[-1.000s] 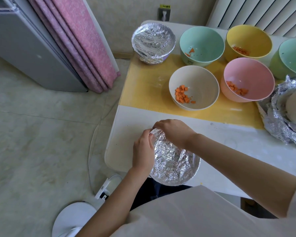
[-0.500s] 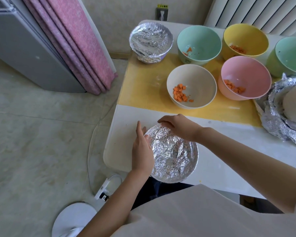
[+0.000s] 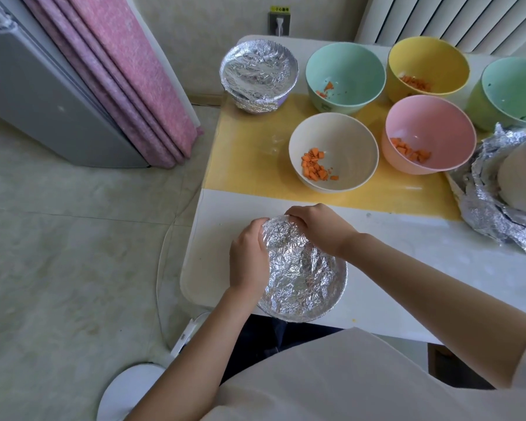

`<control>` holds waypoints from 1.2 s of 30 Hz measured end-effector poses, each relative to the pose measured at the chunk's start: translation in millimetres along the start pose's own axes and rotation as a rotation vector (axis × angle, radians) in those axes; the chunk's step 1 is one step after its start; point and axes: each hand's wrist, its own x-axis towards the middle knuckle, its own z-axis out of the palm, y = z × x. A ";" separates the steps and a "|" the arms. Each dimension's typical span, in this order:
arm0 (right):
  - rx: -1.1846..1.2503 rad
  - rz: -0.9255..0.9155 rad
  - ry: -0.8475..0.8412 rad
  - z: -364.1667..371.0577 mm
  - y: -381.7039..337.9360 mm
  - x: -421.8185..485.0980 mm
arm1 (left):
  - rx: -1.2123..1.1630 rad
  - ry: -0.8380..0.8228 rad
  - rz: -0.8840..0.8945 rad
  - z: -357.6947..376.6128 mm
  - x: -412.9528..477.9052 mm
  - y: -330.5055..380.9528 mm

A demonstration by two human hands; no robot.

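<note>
Both forearms reach forward, the right one crossing in from the right. The left grip (image 3: 249, 256) and right grip (image 3: 319, 229) curl their fingers onto crumpled foil at the far-left rim of the foil-covered bowl (image 3: 304, 284). It sits on the counter (image 3: 407, 268), nearer than the cream bowl (image 3: 333, 151), mouth upward. Being round, it shows no long axis.

table (image 3: 407, 268) | white top | carries: yellow mat (image 3: 246, 153) | foil-covered bowl (image 3: 304, 284) | crumpled foil (image 3: 486, 220)
</note>
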 end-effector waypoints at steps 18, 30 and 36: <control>-0.204 0.041 -0.233 -5.2 -22.3 18.7 | 0.018 0.034 0.035 0.8 -3.5 2.5; -0.105 0.038 -0.161 4.0 -11.6 17.6 | -0.068 -0.076 -0.035 -6.4 -1.6 -12.1; -0.154 -0.105 -0.141 10.5 -27.0 19.6 | 0.014 0.011 0.010 -3.5 -3.0 -8.3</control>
